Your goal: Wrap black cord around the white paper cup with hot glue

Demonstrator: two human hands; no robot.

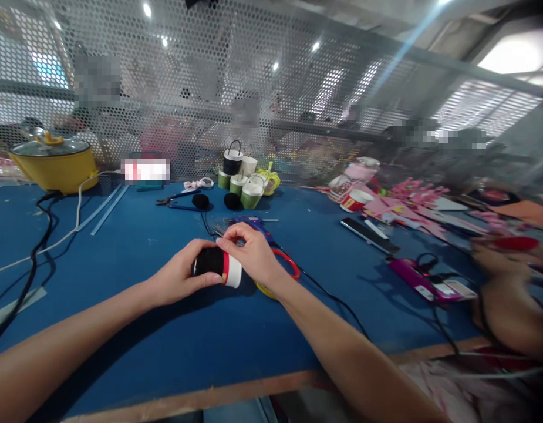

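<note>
A wooden edge runs along six o'clock, just this side of the blue table. Centre of the dial, the cup lies sideways between both hands, its white end toward three, which leaves the red band open to the fingers. The left hand is clamped round the black part, thumb near and fingers over the top, apparently to keep it steady. The right hand comes in from four, thumb and forefinger bent close at the cup's upper side; whether they pinch anything, I cannot tell. A red ring sits at three beside that wrist, and a blue tool at one, probably kept within easy reach. Well off toward three are a purple power strip and another person's hand. Farther out, pliers lie at eleven, small cups stand clustered at one, seemingly out of the way, and a yellow pot occupies ten, before the mesh.
</note>
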